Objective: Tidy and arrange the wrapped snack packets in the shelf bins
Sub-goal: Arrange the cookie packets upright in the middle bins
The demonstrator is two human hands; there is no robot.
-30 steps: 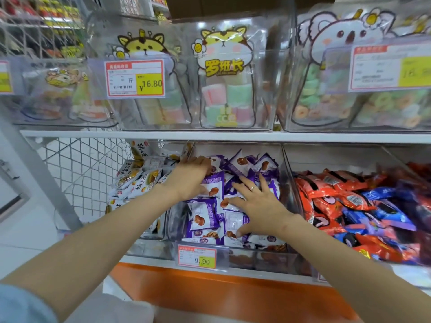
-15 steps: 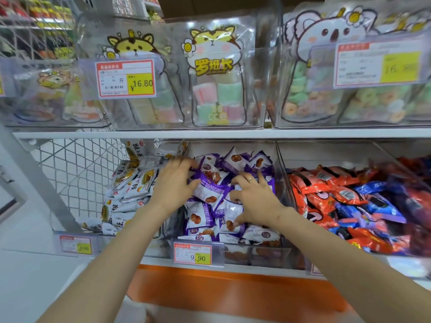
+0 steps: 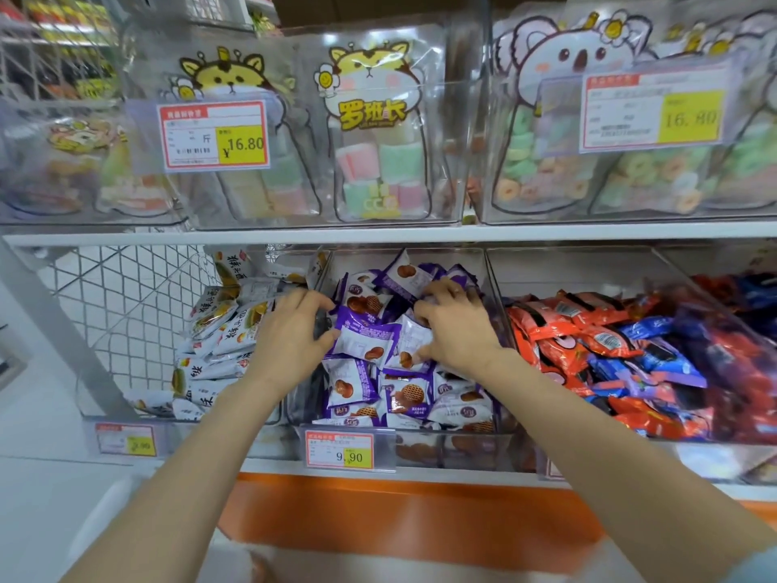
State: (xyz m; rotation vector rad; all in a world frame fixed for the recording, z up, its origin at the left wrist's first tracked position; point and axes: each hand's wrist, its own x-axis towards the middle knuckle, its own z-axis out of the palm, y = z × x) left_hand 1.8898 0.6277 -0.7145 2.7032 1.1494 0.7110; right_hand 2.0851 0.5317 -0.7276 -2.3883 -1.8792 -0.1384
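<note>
Head view: left hand (image 3: 290, 342) and right hand (image 3: 458, 330), each grip tight on crinkled purple-and-white cookie-print snack packets (image 3: 363, 345).

Ring (image 3: 456, 293) on right hand (image 3: 459, 332) — pale-blue sleeve (image 3: 759, 568)

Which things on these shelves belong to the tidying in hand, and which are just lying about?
In the job: left hand, right hand, purple packets, middle bin.
Lying about: white packets, red and blue packets, candy bags, price tags.
</note>
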